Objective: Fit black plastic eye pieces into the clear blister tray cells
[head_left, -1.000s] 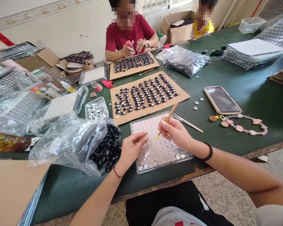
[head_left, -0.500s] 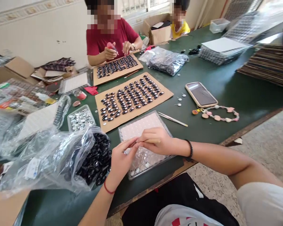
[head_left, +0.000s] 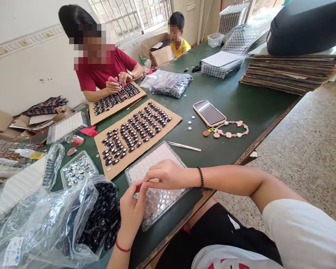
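Note:
My left hand [head_left: 132,209] and my right hand [head_left: 166,174] meet fingertip to fingertip over a clear plastic tray [head_left: 145,164] of small dimples at the table's near edge. The right hand's fingers are curled round a thin wooden stick [head_left: 154,180], of which only a short bit shows. The left hand pinches at that stick's tip; whether it holds anything is hidden. Several silver discs [head_left: 160,198] sit in the tray's near rows. A clear bag of black oval pieces [head_left: 100,220] lies just left of my left hand.
A cardboard sheet with rows of black ovals [head_left: 134,130] lies beyond the tray, tweezers [head_left: 184,146] beside it. A small tray of silver discs [head_left: 77,170], a phone [head_left: 209,113] with a bead strap, cardboard stacks [head_left: 291,71]. A person in red [head_left: 100,71] works opposite; another person [head_left: 177,41] sits farther back.
The stick, upright over the tray a second ago, is now tucked in my right hand. My hands have come together over the tray. My view has swung to the right.

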Tool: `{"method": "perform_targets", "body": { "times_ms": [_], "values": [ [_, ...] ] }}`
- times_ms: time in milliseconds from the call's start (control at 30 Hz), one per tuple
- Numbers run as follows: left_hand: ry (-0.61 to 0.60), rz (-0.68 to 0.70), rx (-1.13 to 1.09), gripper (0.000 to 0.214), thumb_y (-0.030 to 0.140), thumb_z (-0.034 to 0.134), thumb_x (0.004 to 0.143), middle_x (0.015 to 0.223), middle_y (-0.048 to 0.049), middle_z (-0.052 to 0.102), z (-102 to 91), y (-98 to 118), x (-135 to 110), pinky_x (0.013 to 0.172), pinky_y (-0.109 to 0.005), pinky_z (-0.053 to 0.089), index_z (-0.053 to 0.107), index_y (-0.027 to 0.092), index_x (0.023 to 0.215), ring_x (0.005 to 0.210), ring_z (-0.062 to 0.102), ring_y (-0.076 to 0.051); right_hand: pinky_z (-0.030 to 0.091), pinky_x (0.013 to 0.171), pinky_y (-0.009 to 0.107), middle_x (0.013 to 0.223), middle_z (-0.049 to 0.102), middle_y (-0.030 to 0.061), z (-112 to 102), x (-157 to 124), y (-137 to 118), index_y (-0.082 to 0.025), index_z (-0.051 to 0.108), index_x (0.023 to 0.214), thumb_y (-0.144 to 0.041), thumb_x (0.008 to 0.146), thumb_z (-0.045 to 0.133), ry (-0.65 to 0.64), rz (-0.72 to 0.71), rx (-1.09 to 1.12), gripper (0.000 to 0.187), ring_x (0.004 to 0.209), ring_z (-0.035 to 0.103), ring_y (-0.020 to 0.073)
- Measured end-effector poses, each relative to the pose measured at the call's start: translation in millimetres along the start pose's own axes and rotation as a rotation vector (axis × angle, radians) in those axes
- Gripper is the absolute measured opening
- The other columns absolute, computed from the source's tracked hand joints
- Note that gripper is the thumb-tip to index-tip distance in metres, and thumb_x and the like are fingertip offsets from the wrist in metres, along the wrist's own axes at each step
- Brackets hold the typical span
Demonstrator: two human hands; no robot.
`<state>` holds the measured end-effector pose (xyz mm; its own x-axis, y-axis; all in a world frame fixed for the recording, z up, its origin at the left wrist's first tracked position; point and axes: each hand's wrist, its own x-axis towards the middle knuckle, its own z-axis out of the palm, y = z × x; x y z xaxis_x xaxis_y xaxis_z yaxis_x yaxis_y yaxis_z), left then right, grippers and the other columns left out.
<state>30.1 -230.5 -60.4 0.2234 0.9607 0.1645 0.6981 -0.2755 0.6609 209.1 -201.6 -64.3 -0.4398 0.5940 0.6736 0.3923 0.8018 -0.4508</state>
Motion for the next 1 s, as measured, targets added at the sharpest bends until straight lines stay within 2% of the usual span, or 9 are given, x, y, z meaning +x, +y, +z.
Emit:
{"method": "perform_targets", "body": {
  "times_ms": [200,300,400,467,500,600,700,867,1000],
  "values": [
    [0.041,-0.062,0.088,0.026,0.040,0.046,0.080,0.059,0.0010,0.058,2.0,2,5,0.052,-0.020,0.039,0.058,0.017,0.076,0.053,0.052,-0.012,0.031,0.055,0.023,0.070,0.059,-0.0017,1,-1,3,-0.019,0.054,0.077,-0.039,0.089,0.040,-0.039,-0.022,-0.073,0.028,0.057,0.048,0.0090],
    [0.048,-0.104,0.081,0.026,0.039,0.045,0.080,0.056,0.0014,0.057,-3.0,5,4,0.052,-0.020,0.039,0.057,0.017,0.074,0.053,0.052,-0.012,0.029,0.053,0.023,0.071,0.059,-0.0017,-2,-1,2,-0.019,0.053,0.079,-0.041,0.090,0.036,-0.037,-0.053,-0.105,0.030,0.057,0.048,0.0084],
    [0.205,-0.224,0.047,0.030,0.044,0.046,0.078,0.066,-0.0014,0.062,-16.0,1,-9,0.060,-0.023,0.043,0.058,0.016,0.076,0.063,0.057,-0.015,0.026,0.050,0.023,0.062,0.056,-0.0025,-7,2,0,-0.017,0.051,0.071,-0.046,0.090,0.034,0.018,-0.008,-0.140,0.038,0.049,0.042,0.0080],
    [0.357,-0.293,0.143,0.032,0.045,0.044,0.079,0.077,-0.0034,0.064,-25.0,-7,-26,0.068,-0.027,0.044,0.060,0.017,0.080,0.073,0.058,-0.018,0.025,0.049,0.023,0.059,0.054,-0.0028,-9,4,-2,-0.016,0.050,0.069,-0.048,0.089,0.034,0.049,0.021,-0.143,0.041,0.047,0.040,0.0078],
    [0.390,-0.283,0.240,0.033,0.045,0.044,0.079,0.083,-0.0044,0.064,-28.1,-13,-35,0.074,-0.030,0.043,0.060,0.017,0.083,0.079,0.058,-0.020,0.025,0.050,0.022,0.058,0.054,-0.0027,-11,4,-4,-0.016,0.050,0.069,-0.048,0.090,0.034,0.056,0.027,-0.139,0.041,0.047,0.040,0.0077],
    [0.332,-0.152,0.623,0.037,0.046,0.046,0.078,0.099,-0.0085,0.059,-30.1,-32,-57,0.084,-0.039,0.036,0.061,0.018,0.096,0.093,0.052,-0.026,0.025,0.050,0.022,0.060,0.055,-0.0025,-13,5,-7,-0.016,0.050,0.070,-0.046,0.090,0.034,0.063,0.016,-0.115,0.040,0.047,0.040,0.0073],
    [0.235,-0.064,0.856,0.040,0.044,0.045,0.080,0.104,-0.0118,0.055,-27.3,-52,-65,0.081,-0.041,0.036,0.059,0.018,0.107,0.093,0.049,-0.028,0.025,0.050,0.022,0.060,0.054,-0.0034,-13,4,-9,-0.016,0.050,0.070,-0.044,0.090,0.036,0.094,-0.042,-0.093,0.037,0.048,0.038,0.0073],
    [0.121,0.103,0.890,0.035,0.037,0.040,0.085,0.089,-0.0104,0.058,-33.4,-72,-47,0.076,-0.032,0.037,0.059,0.011,0.100,0.081,0.052,-0.021,0.026,0.050,0.022,0.058,0.052,-0.0049,-12,2,-11,-0.017,0.048,0.071,-0.039,0.089,0.042,0.176,-0.101,-0.055,0.029,0.049,0.038,0.0077],
    [0.127,0.050,0.897,0.034,0.037,0.039,0.086,0.093,-0.0082,0.059,-40.5,-69,-25,0.063,-0.027,0.036,0.055,0.014,0.104,0.078,0.053,-0.019,0.025,0.050,0.022,0.059,0.052,-0.0046,-14,2,-11,-0.017,0.047,0.072,-0.037,0.089,0.041,0.171,-0.136,-0.032,0.027,0.050,0.038,0.0077]
  ]
}}
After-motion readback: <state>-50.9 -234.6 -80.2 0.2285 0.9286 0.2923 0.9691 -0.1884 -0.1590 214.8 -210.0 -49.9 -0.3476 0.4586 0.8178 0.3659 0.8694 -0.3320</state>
